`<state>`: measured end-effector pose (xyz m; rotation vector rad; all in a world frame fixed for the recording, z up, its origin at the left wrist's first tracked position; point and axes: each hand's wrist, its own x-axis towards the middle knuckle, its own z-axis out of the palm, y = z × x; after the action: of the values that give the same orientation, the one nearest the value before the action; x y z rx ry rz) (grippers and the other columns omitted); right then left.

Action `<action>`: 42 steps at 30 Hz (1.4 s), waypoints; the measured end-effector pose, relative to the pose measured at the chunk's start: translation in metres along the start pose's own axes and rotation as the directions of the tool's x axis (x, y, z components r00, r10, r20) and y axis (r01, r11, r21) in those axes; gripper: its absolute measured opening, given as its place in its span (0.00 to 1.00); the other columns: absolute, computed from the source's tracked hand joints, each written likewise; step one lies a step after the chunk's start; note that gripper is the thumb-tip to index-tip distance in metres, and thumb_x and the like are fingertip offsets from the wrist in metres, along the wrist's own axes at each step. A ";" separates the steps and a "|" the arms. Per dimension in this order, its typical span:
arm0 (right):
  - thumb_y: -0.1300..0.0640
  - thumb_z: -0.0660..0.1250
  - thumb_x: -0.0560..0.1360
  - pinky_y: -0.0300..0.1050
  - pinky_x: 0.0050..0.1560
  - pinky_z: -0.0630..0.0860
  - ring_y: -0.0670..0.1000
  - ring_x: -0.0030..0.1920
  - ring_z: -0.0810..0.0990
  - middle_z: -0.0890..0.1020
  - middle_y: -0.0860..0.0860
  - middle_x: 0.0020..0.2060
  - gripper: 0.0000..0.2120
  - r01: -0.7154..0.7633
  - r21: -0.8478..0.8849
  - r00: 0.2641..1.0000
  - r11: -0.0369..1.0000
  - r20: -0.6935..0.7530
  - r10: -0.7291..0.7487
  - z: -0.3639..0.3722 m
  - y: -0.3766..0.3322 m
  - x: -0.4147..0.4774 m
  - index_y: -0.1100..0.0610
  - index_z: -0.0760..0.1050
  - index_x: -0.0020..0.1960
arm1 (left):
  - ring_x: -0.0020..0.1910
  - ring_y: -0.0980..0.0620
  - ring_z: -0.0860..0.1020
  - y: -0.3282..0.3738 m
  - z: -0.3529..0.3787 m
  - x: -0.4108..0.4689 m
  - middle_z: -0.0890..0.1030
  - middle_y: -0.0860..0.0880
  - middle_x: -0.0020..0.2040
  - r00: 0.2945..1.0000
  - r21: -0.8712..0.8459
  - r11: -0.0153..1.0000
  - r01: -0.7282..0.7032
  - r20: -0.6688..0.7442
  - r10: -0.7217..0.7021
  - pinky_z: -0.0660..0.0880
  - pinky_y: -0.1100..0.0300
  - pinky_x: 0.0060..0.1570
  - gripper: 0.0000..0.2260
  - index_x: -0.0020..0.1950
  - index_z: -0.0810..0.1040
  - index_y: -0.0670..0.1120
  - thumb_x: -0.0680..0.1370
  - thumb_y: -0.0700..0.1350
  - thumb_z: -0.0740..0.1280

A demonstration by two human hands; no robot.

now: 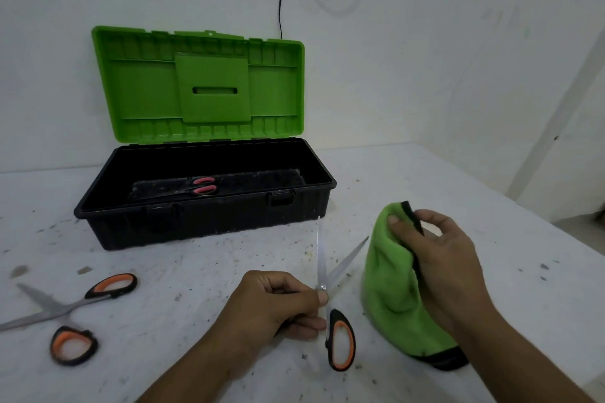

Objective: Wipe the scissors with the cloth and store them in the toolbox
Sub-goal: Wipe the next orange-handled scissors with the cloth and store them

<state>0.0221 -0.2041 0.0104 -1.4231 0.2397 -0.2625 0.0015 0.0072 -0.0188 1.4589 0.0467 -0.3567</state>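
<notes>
One pair of red-handled scissors (199,190) is already seen lying inside the black plastic toolbox (203,222), whose green lid (209,88) stands open in the upper left of the frame. A second pair, the orange-and-black-handled steel scissors (337,316), is held up in the lower centre of the frame, blades spread in a V and pointed toward the toolbox. Whether it has been wiped cannot be told. The cloth is not touching it, so its wiping is judged to be unfinished or about to start. A third pair of orange-handled scissors (65,307) lies open and untouched on the speckled white counter (196,271) at the lower left. Roughly a third of the work is therefore judged done.

The left hand (275,307) is extended in from the bottom edge, its grip pinched on the held pair just below the pivot, one handle loop hanging free beneath the fingers. The right hand (438,258) is raised at the right of the frame, its grip closed round the bunched green microfibre cloth (389,288) with a black edge, thumb pressed into the fold, near the blades but apart from them.
</notes>
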 end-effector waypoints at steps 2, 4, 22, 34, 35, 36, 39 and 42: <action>0.51 0.78 0.62 0.54 0.51 0.80 0.51 0.46 0.86 0.87 0.49 0.45 0.32 0.034 -0.150 0.990 0.988 0.140 -0.013 0.002 -0.001 -0.011 0.52 0.70 0.63 | 0.33 0.44 0.85 0.000 -0.002 0.000 0.84 0.38 0.33 1.000 -0.002 1.000 0.000 0.005 0.000 0.83 0.55 0.36 0.13 0.40 0.84 0.33 0.62 0.41 0.77; 0.50 0.79 0.58 0.51 0.52 0.81 0.47 0.50 0.85 0.86 0.45 0.49 0.38 0.033 -0.217 0.976 0.976 0.218 0.016 0.005 0.007 -0.020 0.49 0.68 0.64 | 0.33 0.44 0.85 -0.001 -0.003 0.001 0.83 0.38 0.33 1.000 -0.004 1.000 -0.003 -0.002 0.003 0.83 0.55 0.35 0.13 0.40 0.83 0.32 0.63 0.40 0.77; 0.52 0.76 0.69 0.42 0.48 0.80 0.42 0.48 0.82 0.83 0.43 0.48 0.13 0.423 -0.519 0.886 0.742 0.064 -0.460 -0.018 0.007 0.003 0.45 0.77 0.52 | 0.38 0.41 0.86 -0.005 0.005 -0.002 0.86 0.36 0.38 0.997 0.052 0.997 -0.052 -0.048 0.054 0.84 0.52 0.43 0.03 0.40 0.86 0.39 0.70 0.39 0.75; 0.50 0.58 0.78 0.46 0.63 0.57 0.44 0.55 0.73 0.77 0.41 0.51 0.08 0.861 -0.506 0.471 -0.050 0.830 -0.297 -0.004 0.039 -0.017 0.47 0.71 0.56 | 0.37 0.45 0.85 -0.010 0.001 -0.002 0.85 0.36 0.38 0.995 0.107 0.989 -0.103 0.024 0.101 0.82 0.58 0.41 0.04 0.44 0.87 0.38 0.73 0.34 0.72; 0.51 0.59 0.77 0.45 0.60 0.59 0.45 0.53 0.73 0.77 0.41 0.49 0.07 0.872 -0.487 0.453 -0.046 0.840 -0.299 -0.005 0.036 -0.015 0.48 0.71 0.54 | 0.37 0.44 0.85 -0.011 0.001 -0.002 0.85 0.35 0.38 0.995 0.104 0.990 -0.099 0.024 0.097 0.82 0.59 0.41 0.04 0.44 0.87 0.37 0.73 0.34 0.72; 0.52 0.61 0.77 0.45 0.57 0.60 0.45 0.51 0.73 0.76 0.41 0.47 0.04 0.882 -0.471 0.441 -0.033 0.847 -0.297 -0.006 0.034 -0.014 0.48 0.72 0.51 | 0.37 0.43 0.85 -0.010 0.000 -0.002 0.85 0.35 0.38 0.996 0.103 0.990 -0.092 0.030 0.090 0.82 0.58 0.41 0.04 0.44 0.87 0.37 0.73 0.33 0.72; 0.55 0.70 0.73 0.45 0.53 0.61 0.42 0.49 0.74 0.77 0.38 0.44 0.08 0.893 -0.432 0.449 0.121 0.848 -0.283 -0.012 0.025 -0.009 0.47 0.73 0.47 | 0.38 0.42 0.85 -0.009 0.000 -0.002 0.85 0.35 0.38 0.997 0.103 0.993 -0.057 0.059 0.051 0.83 0.55 0.43 0.04 0.42 0.87 0.37 0.73 0.34 0.72; 0.53 0.74 0.70 0.43 0.54 0.60 0.39 0.49 0.75 0.78 0.35 0.43 0.12 0.836 -0.410 0.513 0.365 0.820 -0.254 -0.017 0.019 -0.006 0.42 0.72 0.44 | 0.36 0.44 0.85 -0.006 0.003 -0.001 0.85 0.36 0.36 0.995 0.116 0.993 -0.038 0.096 0.027 0.83 0.56 0.42 0.03 0.40 0.87 0.37 0.71 0.34 0.73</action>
<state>0.0114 -0.2159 -0.0105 -2.3977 -0.9420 -0.2501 -0.0016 0.0043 -0.0242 1.5557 -0.0750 -0.4067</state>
